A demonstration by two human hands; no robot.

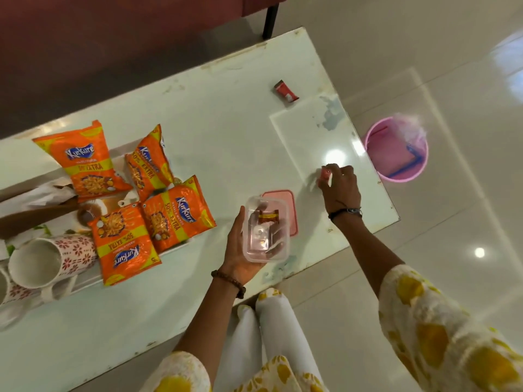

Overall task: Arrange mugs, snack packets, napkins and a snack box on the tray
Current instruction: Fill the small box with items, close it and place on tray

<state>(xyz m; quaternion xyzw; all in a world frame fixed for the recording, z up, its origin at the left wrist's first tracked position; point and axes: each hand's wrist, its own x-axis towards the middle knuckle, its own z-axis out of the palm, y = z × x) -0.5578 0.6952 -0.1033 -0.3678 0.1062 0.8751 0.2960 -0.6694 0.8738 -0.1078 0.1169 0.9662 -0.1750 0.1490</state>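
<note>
My left hand cups a clear plastic snack box above the table's near edge; a red-and-gold wrapped sweet and small pale pieces lie inside it. The box's pink lid rests flat on the table just behind it. My right hand is further right, fingers pinched on a small pink wrapped sweet close to the table top. At the left, several orange snack packets lie over a white tray. Two floral mugs lie on their sides at the tray's near end. Napkins sit at its far left.
Another person's arm reaches in from the left over the tray. A red packet lies near the table's far end. A pink bucket stands on the floor beyond the right edge. A dark red sofa fills the top left.
</note>
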